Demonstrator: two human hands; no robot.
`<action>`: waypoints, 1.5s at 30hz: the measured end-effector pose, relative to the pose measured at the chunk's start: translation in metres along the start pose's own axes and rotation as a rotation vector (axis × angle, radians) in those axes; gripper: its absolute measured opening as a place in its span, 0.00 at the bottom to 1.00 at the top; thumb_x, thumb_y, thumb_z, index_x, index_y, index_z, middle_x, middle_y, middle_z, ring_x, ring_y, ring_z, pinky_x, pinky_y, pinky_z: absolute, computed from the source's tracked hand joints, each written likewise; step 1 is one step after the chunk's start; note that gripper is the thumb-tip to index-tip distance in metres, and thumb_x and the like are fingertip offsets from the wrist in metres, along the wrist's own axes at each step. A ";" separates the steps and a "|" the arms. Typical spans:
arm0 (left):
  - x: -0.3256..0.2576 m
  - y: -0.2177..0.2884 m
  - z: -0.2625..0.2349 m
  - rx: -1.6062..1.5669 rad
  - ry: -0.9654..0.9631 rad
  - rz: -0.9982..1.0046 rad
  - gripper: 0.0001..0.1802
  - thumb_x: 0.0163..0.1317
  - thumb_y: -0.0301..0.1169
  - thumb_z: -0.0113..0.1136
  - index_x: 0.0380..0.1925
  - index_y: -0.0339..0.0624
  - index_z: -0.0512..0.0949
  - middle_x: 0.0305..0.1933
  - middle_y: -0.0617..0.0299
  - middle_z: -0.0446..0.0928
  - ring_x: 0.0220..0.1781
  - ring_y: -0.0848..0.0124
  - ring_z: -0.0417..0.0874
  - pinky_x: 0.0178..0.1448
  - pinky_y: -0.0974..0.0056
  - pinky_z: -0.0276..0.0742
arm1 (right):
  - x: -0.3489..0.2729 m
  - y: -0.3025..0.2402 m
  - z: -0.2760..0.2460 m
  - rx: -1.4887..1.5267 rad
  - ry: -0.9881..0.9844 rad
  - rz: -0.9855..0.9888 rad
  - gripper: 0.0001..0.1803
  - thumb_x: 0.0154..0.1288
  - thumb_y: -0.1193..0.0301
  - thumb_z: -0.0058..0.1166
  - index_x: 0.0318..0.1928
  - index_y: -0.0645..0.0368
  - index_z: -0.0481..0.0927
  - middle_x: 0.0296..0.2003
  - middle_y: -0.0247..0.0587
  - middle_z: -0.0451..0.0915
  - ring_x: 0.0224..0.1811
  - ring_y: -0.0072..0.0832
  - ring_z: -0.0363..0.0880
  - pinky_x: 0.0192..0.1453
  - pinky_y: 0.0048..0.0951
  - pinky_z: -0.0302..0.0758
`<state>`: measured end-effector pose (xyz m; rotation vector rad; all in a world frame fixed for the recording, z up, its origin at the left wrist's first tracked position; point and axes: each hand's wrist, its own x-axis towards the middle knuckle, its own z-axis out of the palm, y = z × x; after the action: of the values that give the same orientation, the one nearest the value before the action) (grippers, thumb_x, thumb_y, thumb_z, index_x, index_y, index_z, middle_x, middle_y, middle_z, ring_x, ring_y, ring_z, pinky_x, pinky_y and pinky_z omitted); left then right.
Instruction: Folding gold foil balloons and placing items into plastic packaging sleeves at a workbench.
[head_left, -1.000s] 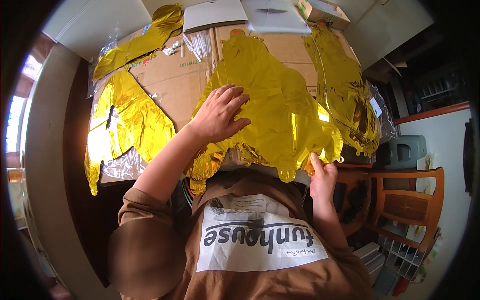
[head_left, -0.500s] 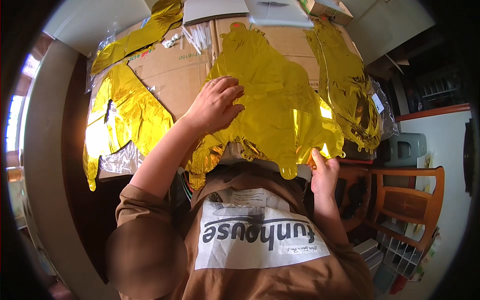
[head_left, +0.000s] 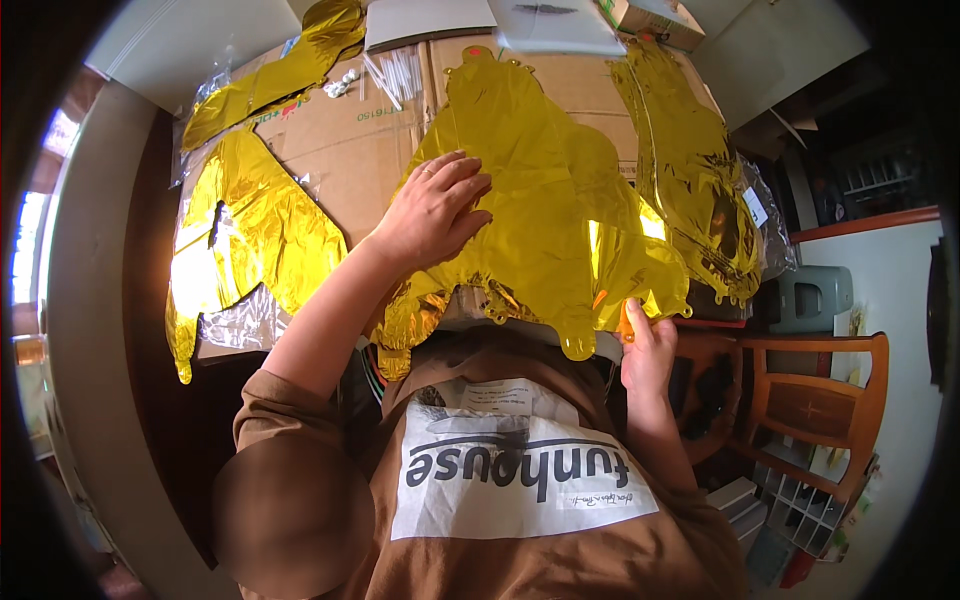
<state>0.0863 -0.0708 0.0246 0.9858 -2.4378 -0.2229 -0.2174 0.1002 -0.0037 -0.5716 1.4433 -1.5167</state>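
Note:
A large, flat gold foil balloon (head_left: 530, 180) lies across the middle, its lower lobes hanging over the near edge in front of me. On its left part rests my left hand (head_left: 438, 208), palm down, fingers stretched and slightly bent, not gripping the foil. My right hand (head_left: 650, 350) is closed on the balloon's lower right corner, thumb on top; the fingers beneath are mostly hidden. An orange patch shows beside that thumb. At the balloon's far tip there is a small red spot.
Cardboard (head_left: 370, 160) covers the work surface. Other flat gold foil balloons lie at the left (head_left: 255, 215), far left (head_left: 280, 85) and right (head_left: 690, 160). White straws (head_left: 398, 75) lie at the back, near a white sheet (head_left: 430, 22) and a box (head_left: 655, 20). A wooden chair (head_left: 815, 400) stands to the right.
The lower right corner of the foil has shifted slightly, with more orange showing by my right thumb. My left hand stays on the balloon almost unmoved.

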 end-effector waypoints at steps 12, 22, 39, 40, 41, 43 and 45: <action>-0.004 0.001 -0.005 0.082 0.049 -0.098 0.27 0.64 0.41 0.67 0.59 0.40 0.78 0.63 0.49 0.76 0.69 0.49 0.74 0.70 0.48 0.69 | 0.000 0.003 0.001 -0.064 0.006 -0.042 0.03 0.72 0.75 0.60 0.40 0.61 0.82 0.29 0.27 0.78 0.26 0.14 0.71 0.30 0.21 0.64; -0.011 0.000 -0.004 0.095 0.063 -0.140 0.27 0.63 0.41 0.67 0.59 0.39 0.78 0.63 0.48 0.76 0.68 0.48 0.74 0.70 0.48 0.69 | -0.004 0.007 0.001 -0.028 0.012 -0.020 0.03 0.72 0.74 0.61 0.42 0.60 0.83 0.31 0.27 0.81 0.28 0.13 0.73 0.31 0.20 0.66; -0.016 0.000 -0.003 0.051 0.092 -0.142 0.27 0.63 0.39 0.66 0.59 0.39 0.77 0.64 0.45 0.76 0.68 0.46 0.74 0.70 0.48 0.69 | -0.008 0.007 0.008 -0.015 -0.021 -0.032 0.03 0.72 0.75 0.60 0.44 0.60 0.82 0.31 0.26 0.79 0.28 0.13 0.72 0.31 0.19 0.64; -0.016 -0.001 -0.004 0.044 0.087 -0.146 0.26 0.64 0.39 0.66 0.59 0.39 0.77 0.63 0.45 0.76 0.68 0.46 0.74 0.70 0.48 0.69 | -0.008 0.007 0.009 -0.013 -0.019 -0.033 0.04 0.72 0.75 0.60 0.44 0.60 0.82 0.31 0.26 0.79 0.28 0.13 0.72 0.31 0.19 0.64; -0.016 -0.001 -0.004 0.037 0.081 -0.150 0.26 0.64 0.39 0.66 0.59 0.39 0.77 0.63 0.45 0.76 0.67 0.46 0.74 0.70 0.48 0.70 | -0.008 0.007 0.010 -0.011 -0.016 -0.033 0.04 0.72 0.75 0.60 0.44 0.60 0.82 0.31 0.27 0.79 0.28 0.14 0.73 0.31 0.19 0.64; -0.015 -0.003 -0.006 0.038 0.113 -0.155 0.25 0.65 0.38 0.65 0.59 0.39 0.77 0.63 0.45 0.76 0.67 0.46 0.75 0.69 0.48 0.70 | -0.009 0.001 0.017 -0.031 0.007 -0.021 0.02 0.73 0.76 0.59 0.42 0.59 0.79 0.29 0.26 0.77 0.26 0.14 0.70 0.30 0.20 0.63; -0.013 -0.003 -0.009 0.035 0.124 -0.145 0.24 0.66 0.37 0.65 0.59 0.39 0.77 0.63 0.46 0.76 0.66 0.46 0.76 0.68 0.48 0.71 | -0.010 -0.001 0.019 -0.041 0.020 -0.019 0.02 0.74 0.76 0.58 0.41 0.58 0.78 0.28 0.26 0.76 0.26 0.14 0.68 0.30 0.21 0.62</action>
<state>0.1004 -0.0636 0.0268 1.1585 -2.2672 -0.1637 -0.1974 0.0988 0.0033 -0.5973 1.4913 -1.5145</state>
